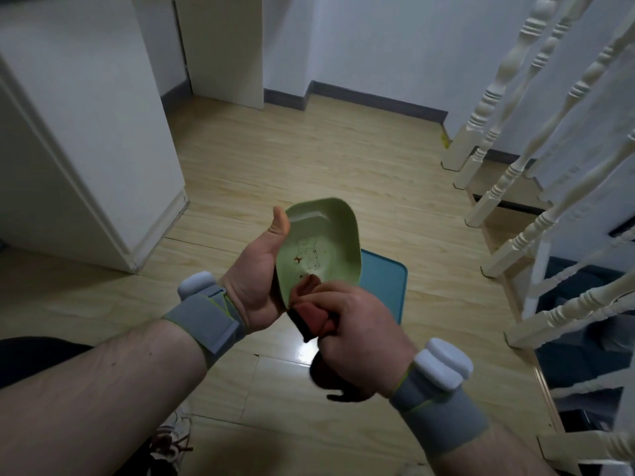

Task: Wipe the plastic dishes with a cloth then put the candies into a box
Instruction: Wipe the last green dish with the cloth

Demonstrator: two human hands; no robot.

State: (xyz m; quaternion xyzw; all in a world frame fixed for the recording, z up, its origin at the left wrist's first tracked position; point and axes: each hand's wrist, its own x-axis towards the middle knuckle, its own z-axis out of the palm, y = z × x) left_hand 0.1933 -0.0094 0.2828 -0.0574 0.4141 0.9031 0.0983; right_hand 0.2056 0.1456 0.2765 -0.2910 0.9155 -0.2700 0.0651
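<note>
open wood floor [309,159] ahead, stair balusters [515,187] right, cabinet [86,149] left

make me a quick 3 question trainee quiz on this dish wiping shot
1. True or false: the green plastic dish rests flat on the floor.
2. Which hand grips the reddish cloth? A) left hand B) right hand C) neither
3. Fill in: the dish's inner face carries reddish-brown ____.

Key:
1. False. The left hand holds it tilted in the air, above the blue tray on the floor.
2. B. The right hand grips the cloth and presses it to the dish's lower edge.
3. Stains, small specks near the bottom.
</note>
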